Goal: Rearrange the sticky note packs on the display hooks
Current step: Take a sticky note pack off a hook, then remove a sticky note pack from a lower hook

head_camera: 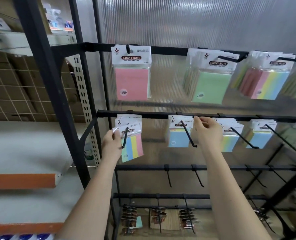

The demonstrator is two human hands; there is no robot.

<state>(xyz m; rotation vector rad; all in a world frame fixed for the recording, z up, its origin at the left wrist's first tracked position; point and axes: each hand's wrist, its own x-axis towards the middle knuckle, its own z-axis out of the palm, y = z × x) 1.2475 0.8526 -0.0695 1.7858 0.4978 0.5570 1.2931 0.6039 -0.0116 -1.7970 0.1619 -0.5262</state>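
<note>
While glossy, striped pack (pixel 132 146) on hook (pixel 125 137)

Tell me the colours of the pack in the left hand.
Striped pack: green, blue, yellow and pink under a white header, clearest in the head view.

Black display rack (pixel 161 115): sticky note packs (pixel 131 73) hang on hooks above and below its middle rail.

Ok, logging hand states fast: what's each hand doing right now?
Left hand: pinching the striped pack on its hook.
Right hand: fingers curled by the blue pack; a grip cannot be told.
</note>
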